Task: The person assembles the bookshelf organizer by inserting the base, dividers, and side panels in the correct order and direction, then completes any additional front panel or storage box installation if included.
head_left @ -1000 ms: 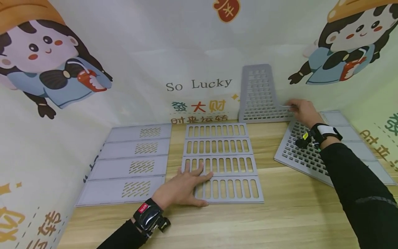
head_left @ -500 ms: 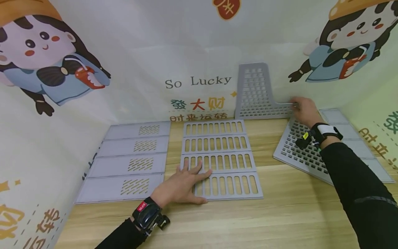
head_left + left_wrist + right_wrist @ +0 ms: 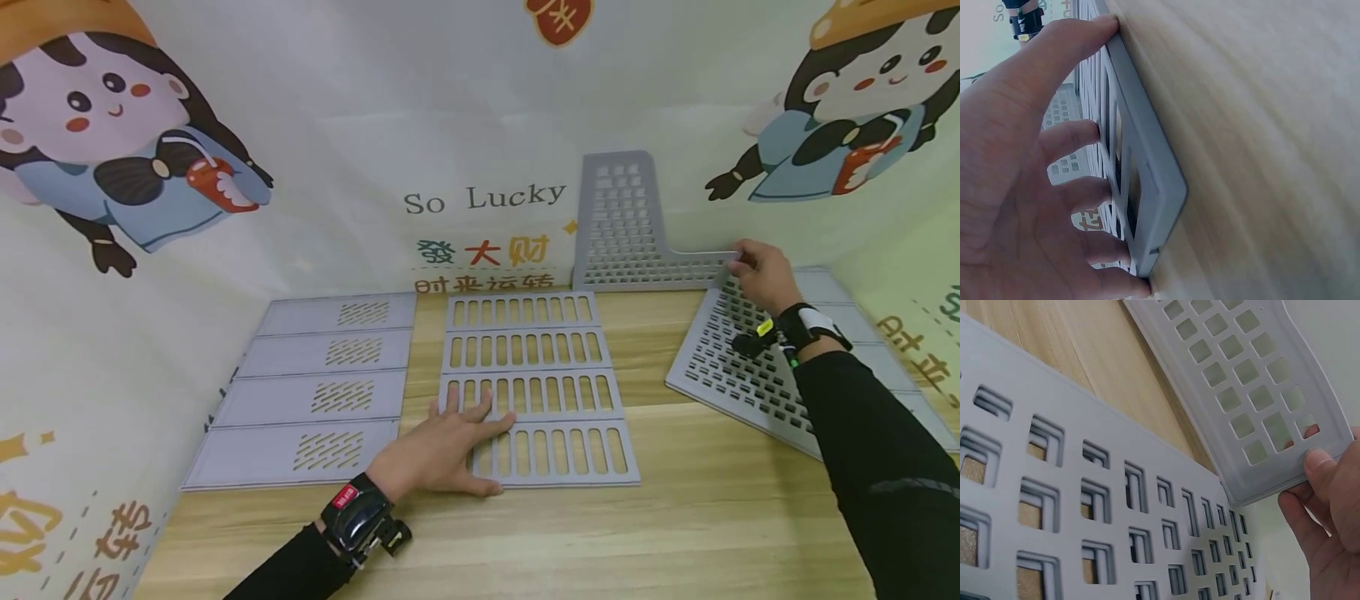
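Observation:
My left hand (image 3: 442, 450) lies with spread fingers on the near left corner of a grey panel (image 3: 532, 371) cut with several rows of long slots. In the left wrist view its thumb (image 3: 1100, 34) reaches the panel's edge. At the back, an L-shaped grey panel (image 3: 652, 208) with a grid of small holes stands upright against the backdrop. My right hand (image 3: 765, 275) pinches the right end of its low arm between thumb (image 3: 1319, 465) and fingers. Below that hand sits a stack of perforated grey panels (image 3: 1041, 394), partly hidden by the right forearm.
Left of the slotted panel lies a grey panel (image 3: 277, 400) with diagonal slits in several rows. Another grey panel (image 3: 825, 287) shows beyond the stack at the right edge. A printed backdrop (image 3: 375, 100) closes off the back and sides of the wooden table (image 3: 562, 542).
My right hand has slid rightward along the L-shaped panel's low arm to its end. The left hand stays on the slotted panel. The head view has shifted slightly.

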`<state>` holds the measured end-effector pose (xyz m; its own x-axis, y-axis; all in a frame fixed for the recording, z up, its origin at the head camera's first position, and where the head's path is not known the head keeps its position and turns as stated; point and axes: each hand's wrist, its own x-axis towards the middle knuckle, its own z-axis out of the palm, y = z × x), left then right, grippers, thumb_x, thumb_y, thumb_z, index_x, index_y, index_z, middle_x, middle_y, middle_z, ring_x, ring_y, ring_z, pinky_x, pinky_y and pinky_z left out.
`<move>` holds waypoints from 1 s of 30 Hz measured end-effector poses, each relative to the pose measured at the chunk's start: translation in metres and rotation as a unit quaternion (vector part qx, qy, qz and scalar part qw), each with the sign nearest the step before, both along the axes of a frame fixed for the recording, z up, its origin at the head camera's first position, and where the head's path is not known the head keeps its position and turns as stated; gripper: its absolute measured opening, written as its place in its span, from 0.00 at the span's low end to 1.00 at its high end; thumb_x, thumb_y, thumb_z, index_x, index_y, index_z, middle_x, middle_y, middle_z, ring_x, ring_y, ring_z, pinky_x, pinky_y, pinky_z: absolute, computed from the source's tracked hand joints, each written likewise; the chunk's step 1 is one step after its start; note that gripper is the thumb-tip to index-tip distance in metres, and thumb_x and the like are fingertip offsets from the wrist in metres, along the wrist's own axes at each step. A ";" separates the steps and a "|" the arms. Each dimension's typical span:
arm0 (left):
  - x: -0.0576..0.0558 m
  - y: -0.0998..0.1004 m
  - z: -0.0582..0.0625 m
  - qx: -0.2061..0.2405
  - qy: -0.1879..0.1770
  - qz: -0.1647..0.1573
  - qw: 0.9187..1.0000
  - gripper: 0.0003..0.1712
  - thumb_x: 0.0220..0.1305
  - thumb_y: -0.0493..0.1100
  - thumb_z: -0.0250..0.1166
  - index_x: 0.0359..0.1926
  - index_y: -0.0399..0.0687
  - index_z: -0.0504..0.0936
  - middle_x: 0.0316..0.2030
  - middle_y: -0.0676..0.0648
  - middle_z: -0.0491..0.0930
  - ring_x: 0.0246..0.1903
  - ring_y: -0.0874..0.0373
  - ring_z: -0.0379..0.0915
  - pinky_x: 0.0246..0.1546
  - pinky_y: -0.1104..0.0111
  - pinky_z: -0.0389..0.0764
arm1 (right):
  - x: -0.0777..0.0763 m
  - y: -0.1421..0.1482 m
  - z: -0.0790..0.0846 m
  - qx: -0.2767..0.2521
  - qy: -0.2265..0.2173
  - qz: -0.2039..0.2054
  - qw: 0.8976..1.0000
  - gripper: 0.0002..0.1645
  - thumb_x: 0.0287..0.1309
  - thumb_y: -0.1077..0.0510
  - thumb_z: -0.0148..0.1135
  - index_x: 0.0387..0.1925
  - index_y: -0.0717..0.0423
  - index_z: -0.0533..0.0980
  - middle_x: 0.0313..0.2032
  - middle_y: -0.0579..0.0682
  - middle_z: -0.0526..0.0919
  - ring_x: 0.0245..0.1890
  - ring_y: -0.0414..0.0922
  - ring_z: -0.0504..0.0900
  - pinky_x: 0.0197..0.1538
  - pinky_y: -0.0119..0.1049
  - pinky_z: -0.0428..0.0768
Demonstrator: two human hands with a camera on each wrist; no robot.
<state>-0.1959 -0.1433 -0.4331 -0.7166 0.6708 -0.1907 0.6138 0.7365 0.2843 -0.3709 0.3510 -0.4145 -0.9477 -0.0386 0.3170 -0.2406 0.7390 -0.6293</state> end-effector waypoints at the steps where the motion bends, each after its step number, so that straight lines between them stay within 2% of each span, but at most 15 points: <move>1: 0.000 0.000 0.000 0.000 -0.001 -0.001 1.000 0.55 0.57 0.70 0.70 0.79 0.59 0.60 0.77 0.33 0.45 0.67 0.16 0.32 0.63 0.29 0.49 | 0.000 0.001 0.000 -0.001 -0.002 0.002 1.000 0.14 0.75 0.71 0.48 0.56 0.75 0.71 0.42 0.72 0.75 0.45 0.68 0.77 0.37 0.44 0.71; 4: -0.001 0.000 0.002 0.000 -0.006 -0.001 1.000 0.55 0.57 0.69 0.71 0.79 0.59 0.60 0.77 0.33 0.46 0.68 0.16 0.32 0.63 0.30 0.49 | 0.001 0.001 0.003 -0.002 -0.010 0.007 1.000 0.14 0.74 0.72 0.49 0.55 0.75 0.72 0.41 0.71 0.76 0.44 0.67 0.77 0.35 0.35 0.72; 9: -0.001 0.001 0.002 0.002 -0.017 0.007 1.000 0.55 0.56 0.69 0.72 0.79 0.59 0.61 0.77 0.34 0.46 0.68 0.17 0.31 0.64 0.30 0.48 | 0.000 0.000 0.005 -0.002 -0.008 0.009 1.000 0.13 0.73 0.73 0.50 0.54 0.74 0.73 0.40 0.70 0.76 0.42 0.64 0.77 0.35 0.31 0.70; 17: -0.002 0.001 0.002 0.003 -0.019 0.003 1.000 0.55 0.56 0.68 0.72 0.79 0.58 0.60 0.77 0.34 0.45 0.68 0.17 0.31 0.64 0.30 0.48 | -0.003 -0.002 0.004 -0.009 -0.022 0.005 1.000 0.12 0.74 0.71 0.48 0.54 0.72 0.73 0.44 0.71 0.76 0.43 0.59 0.74 0.40 0.39 0.71; 21: -0.001 0.000 0.002 0.007 -0.015 0.001 1.000 0.55 0.56 0.69 0.72 0.79 0.58 0.61 0.76 0.34 0.46 0.68 0.17 0.32 0.63 0.30 0.49 | -0.007 -0.008 0.004 -0.010 -0.017 0.028 0.999 0.11 0.74 0.71 0.49 0.52 0.72 0.74 0.45 0.70 0.77 0.40 0.57 0.72 0.38 0.38 0.69; 25: 0.000 -0.001 0.002 0.011 -0.013 0.000 1.000 0.55 0.56 0.69 0.72 0.79 0.58 0.61 0.76 0.33 0.46 0.68 0.17 0.32 0.63 0.30 0.49 | -0.012 -0.020 0.001 -0.015 -0.036 0.053 0.998 0.11 0.74 0.70 0.49 0.51 0.72 0.75 0.47 0.71 0.78 0.41 0.57 0.72 0.37 0.37 0.68; 30: -0.001 -0.001 0.001 0.006 -0.015 0.001 1.000 0.55 0.56 0.69 0.72 0.79 0.59 0.60 0.76 0.34 0.45 0.68 0.17 0.31 0.63 0.30 0.49 | -0.012 -0.030 -0.001 0.003 -0.038 0.051 0.998 0.11 0.73 0.72 0.48 0.51 0.72 0.74 0.48 0.72 0.77 0.42 0.61 0.72 0.41 0.49 0.69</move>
